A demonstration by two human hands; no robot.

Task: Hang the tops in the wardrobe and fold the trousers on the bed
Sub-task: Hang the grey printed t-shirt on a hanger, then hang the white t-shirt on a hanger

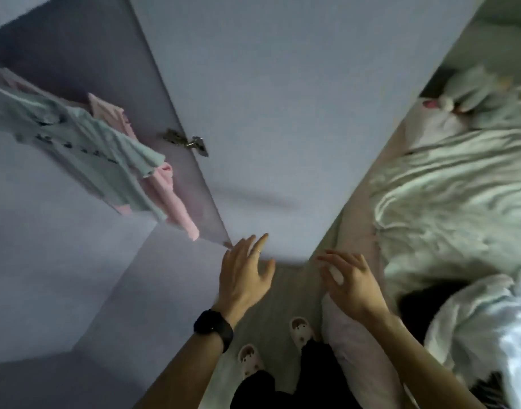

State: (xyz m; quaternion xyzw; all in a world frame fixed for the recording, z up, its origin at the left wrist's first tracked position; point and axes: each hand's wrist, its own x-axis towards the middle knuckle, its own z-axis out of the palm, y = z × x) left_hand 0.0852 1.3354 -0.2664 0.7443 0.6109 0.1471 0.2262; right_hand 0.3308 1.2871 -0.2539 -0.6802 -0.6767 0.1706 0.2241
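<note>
Both of your hands are empty. Your left hand (244, 276) is spread with fingers nearly straight, its tips at the lower edge of the wardrobe door (253, 113). Your right hand (352, 280) hovers with fingers loosely curled round nothing, just beside the edge of the bed (356, 208).

The risk on the left is the door. A pink top (170, 199) hangs with its hem close to the hinged side, below the hinge (185, 143). If you swing the door shut without looking, that hem could be pinched in the gap.

The risk on the right is the pile. A dark garment (421, 296), possibly the trousers though the blur makes that uncertain, lies on the bed partly under a white garment (474, 320). Tug the dark one out by a corner and the white one may slide off the bed with it. Lift the white one clear first.

The wardrobe (46, 54) stands open and holds two tops: a mint-green top (105, 154) in front, with the pink one behind it and showing below. Their hangers and the rail are out of view. The bed also carries a rumpled duvet (448, 196).
</note>
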